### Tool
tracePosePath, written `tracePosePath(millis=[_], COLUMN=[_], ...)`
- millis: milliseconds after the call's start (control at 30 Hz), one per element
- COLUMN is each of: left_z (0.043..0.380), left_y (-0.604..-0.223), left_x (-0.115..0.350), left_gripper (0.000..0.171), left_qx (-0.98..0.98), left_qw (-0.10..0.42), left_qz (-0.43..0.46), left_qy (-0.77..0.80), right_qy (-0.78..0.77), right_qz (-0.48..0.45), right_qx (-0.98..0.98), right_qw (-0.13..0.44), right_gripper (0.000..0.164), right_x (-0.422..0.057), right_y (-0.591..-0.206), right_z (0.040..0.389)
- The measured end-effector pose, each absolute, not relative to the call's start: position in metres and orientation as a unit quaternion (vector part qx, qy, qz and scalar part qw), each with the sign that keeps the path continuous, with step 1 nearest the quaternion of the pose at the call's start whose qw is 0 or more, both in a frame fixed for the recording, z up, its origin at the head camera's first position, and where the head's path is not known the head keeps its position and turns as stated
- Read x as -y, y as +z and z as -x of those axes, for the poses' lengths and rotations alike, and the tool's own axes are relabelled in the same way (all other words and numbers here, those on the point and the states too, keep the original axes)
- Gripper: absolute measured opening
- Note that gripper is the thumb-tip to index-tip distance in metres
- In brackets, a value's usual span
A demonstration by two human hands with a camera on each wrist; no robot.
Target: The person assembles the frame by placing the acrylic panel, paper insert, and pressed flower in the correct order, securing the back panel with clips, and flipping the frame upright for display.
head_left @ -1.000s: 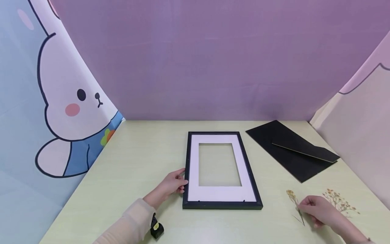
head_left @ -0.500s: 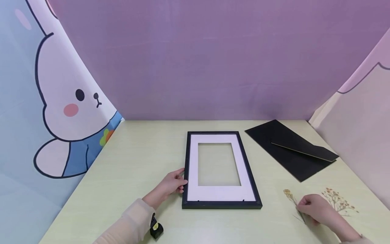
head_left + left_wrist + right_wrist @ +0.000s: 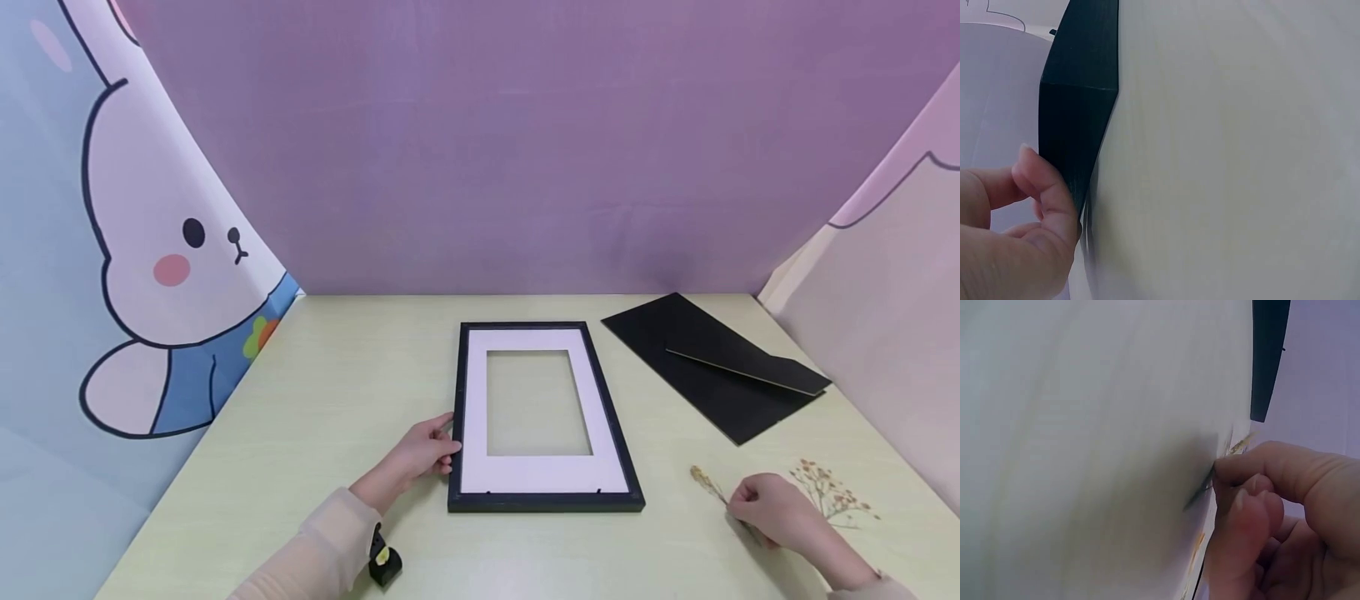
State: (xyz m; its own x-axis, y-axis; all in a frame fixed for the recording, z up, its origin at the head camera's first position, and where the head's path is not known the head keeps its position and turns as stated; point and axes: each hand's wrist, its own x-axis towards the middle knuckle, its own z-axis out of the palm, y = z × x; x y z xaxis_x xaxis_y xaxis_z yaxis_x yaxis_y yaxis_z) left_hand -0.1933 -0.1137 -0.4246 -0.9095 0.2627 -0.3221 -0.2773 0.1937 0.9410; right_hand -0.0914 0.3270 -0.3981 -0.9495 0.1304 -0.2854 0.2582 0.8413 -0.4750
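Observation:
A black picture frame [image 3: 547, 503] with a white mat [image 3: 525, 477] inside it lies on the table. My left hand [image 3: 422, 450] grips its left side near the lower corner; in the left wrist view, curled fingers [image 3: 1054, 200] meet the dark side of the frame. To the right of the frame, my right hand [image 3: 772, 510] pinches the stem of a dried yellow flower sprig [image 3: 703, 479], its head pointing away to the left. The right wrist view shows the dark stem [image 3: 1200, 490] coming out from the fingertips close to the tabletop. Part of the stem is hidden by the fingers.
Beyond my right hand lies a branching dried sprig [image 3: 831, 492] with small orange-brown heads. A black backing board [image 3: 697, 387] with a raised flap [image 3: 750, 367] lies at the back right. Purple fabric [image 3: 525, 150] hangs behind the table [image 3: 360, 358].
My right hand has shifted slightly to the left with the flower sprig, whose head has swung left. The left hand stays on the frame.

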Motion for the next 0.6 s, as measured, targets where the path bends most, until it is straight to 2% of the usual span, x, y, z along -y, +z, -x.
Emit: tracePosePath(millis=[367, 600], left_z=[0.1943, 0.1942], left_y=[-0.4239, -0.4246], left_x=[0.1135, 0.114], left_gripper=[0.061, 0.061], left_qx=[-0.742, -0.746], left_qw=[0.216, 0.216], left_qz=[0.009, 0.006], left_qy=[0.635, 0.63], right_qy=[-0.267, -0.278], right_qz=[-0.111, -0.101], right_qx=[-0.948, -0.95], right_qw=[0.131, 0.103], right_gripper=[0.008, 0.007], right_x=[-0.3272, -0.3248], right_y=[-0.3993, -0.3935], right_z=[0.0964, 0.0948])
